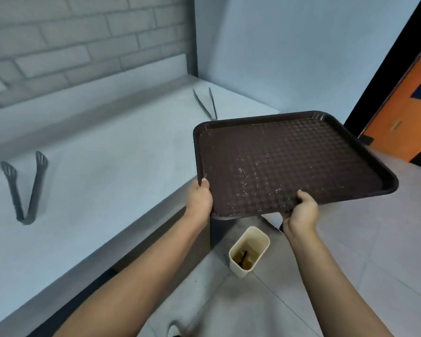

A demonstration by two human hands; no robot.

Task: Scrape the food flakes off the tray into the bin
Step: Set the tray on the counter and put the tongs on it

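Fingers are mostly out of sight under the dark brown textured plastic tray (pixel 289 161), so only my thumbs show on top of its near rim. My left hand (pixel 199 198) grips the near left corner and my right hand (pixel 300 212) grips the near edge further right. I'm holding the tray in the air past the corner of the pale grey counter (pixel 88 181), and the small pale food flakes (pixel 248 171) are scattered over the near half of it. Down on the tiled floor, pretty much under the tray's near edge, sits the cream rectangular plastic bin (pixel 249 251) with something brownish and a dark stick-like thing inside, can't really make out what. Grey plastic tongs (pixel 24 188) lie on the counter to the left, and thin metal tongs (pixel 206 103) lie further back, tips partly hidden behind the tray. No writing or labels I can read anywhere.
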